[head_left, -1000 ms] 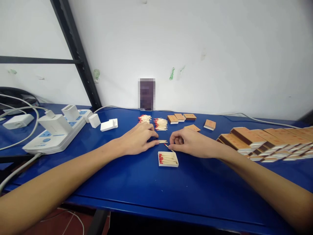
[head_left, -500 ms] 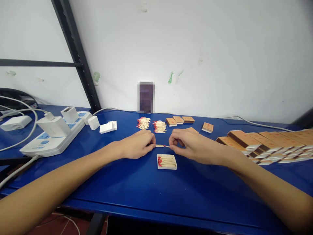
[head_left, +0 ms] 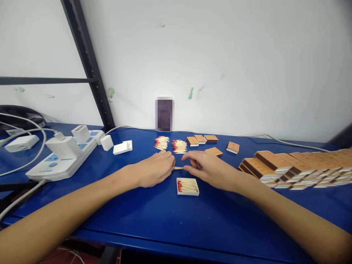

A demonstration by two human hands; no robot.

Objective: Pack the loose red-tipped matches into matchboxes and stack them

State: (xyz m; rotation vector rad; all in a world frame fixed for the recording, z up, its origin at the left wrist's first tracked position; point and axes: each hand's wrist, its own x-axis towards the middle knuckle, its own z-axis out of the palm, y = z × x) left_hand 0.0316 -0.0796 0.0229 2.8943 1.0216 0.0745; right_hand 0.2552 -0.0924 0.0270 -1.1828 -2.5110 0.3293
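My left hand point(head_left: 156, 169) is closed, pinching matchsticks point(head_left: 178, 168) whose pale ends stick out to the right; how many there are is too small to tell. Close by on the right is my right hand point(head_left: 205, 167), its thumb and index finger parted around the far ends of those sticks. Whether the thumb touches them I cannot tell. Just in front of the hands lies an open matchbox tray point(head_left: 187, 194), partly filled with red-tipped matches point(head_left: 187, 185). Beyond my hands are two loose match piles, a left one point(head_left: 161, 142) and a right one point(head_left: 179, 146).
Several orange matchboxes point(head_left: 233, 147) lie behind my right hand, and a large stack of matchboxes point(head_left: 297, 167) stands at right. A power strip point(head_left: 59, 167) with chargers and cables occupies the left. White boxes point(head_left: 121, 148) sit beside it. A blurred dark panel point(head_left: 164, 115) leans against the wall.
My right thumb and index finger have parted, letting go of the match they pinched. The red tip visible between the hands is no longer seen. The view has tilted up slightly.
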